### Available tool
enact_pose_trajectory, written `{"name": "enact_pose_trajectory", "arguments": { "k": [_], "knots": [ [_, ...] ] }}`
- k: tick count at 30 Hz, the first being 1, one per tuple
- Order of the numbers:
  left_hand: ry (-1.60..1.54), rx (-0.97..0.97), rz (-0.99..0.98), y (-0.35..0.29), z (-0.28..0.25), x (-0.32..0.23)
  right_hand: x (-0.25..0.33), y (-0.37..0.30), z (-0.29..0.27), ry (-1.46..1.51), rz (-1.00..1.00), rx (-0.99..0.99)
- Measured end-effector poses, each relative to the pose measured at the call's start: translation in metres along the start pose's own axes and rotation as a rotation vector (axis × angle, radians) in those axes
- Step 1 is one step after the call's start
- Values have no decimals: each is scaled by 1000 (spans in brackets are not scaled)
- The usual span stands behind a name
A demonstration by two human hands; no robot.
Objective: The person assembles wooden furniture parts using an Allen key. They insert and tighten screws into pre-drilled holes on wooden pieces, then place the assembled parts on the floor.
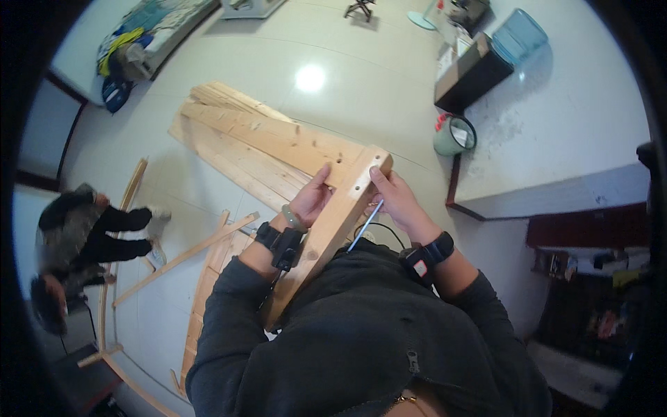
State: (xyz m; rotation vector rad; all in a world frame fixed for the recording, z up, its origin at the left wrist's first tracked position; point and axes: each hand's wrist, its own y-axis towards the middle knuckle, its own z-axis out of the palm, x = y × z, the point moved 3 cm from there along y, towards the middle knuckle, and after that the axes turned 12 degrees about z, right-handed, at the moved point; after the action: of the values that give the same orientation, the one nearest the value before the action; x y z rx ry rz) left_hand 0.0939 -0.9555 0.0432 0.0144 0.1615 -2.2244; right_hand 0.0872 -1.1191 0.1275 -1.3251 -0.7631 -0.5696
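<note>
A thick pine post (333,226) slants up and away from my body, with holes in its far end. A wide wooden rail (278,135) meets it near that end and runs off to the far left. My left hand (313,200) is closed around the inner corner of this joint, its thumb on the rail and its fingers mostly hidden below. With the thumb pressed on the post's top by the holes, my right hand (401,203) grips the post's end from the right. A thin bluish rod (366,224) slants down beside the right fingers; its upper end is partly hidden.
Wooden boards (222,160) lie under the rail. More slats (208,299) and a long curved strip (128,184) rest on the tiled floor to the left, where another person (83,229) is. A waste bin (455,135) and a dark box (476,73) stand at right.
</note>
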Motion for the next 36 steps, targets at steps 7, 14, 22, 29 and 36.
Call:
{"name": "enact_pose_trajectory", "arguments": {
  "k": [7, 14, 22, 29, 36],
  "knots": [
    [214, -98, 56, -1, 1, 1, -4, -22, -24, -337, 14, 19],
    [313, -216, 51, 1, 8, 2, -10, -25, -22, -305, -18, -16],
    [380, -203, 101, 1, 13, -1, -16, -44, -29, 131, -76, 417],
    [421, -95, 90, -1, 36, -3, -2, -56, -42, -105, -367, -149],
    [315, 22, 126, -13, 70, 15, 48, -62, -10, -599, -682, -380]
  ]
}}
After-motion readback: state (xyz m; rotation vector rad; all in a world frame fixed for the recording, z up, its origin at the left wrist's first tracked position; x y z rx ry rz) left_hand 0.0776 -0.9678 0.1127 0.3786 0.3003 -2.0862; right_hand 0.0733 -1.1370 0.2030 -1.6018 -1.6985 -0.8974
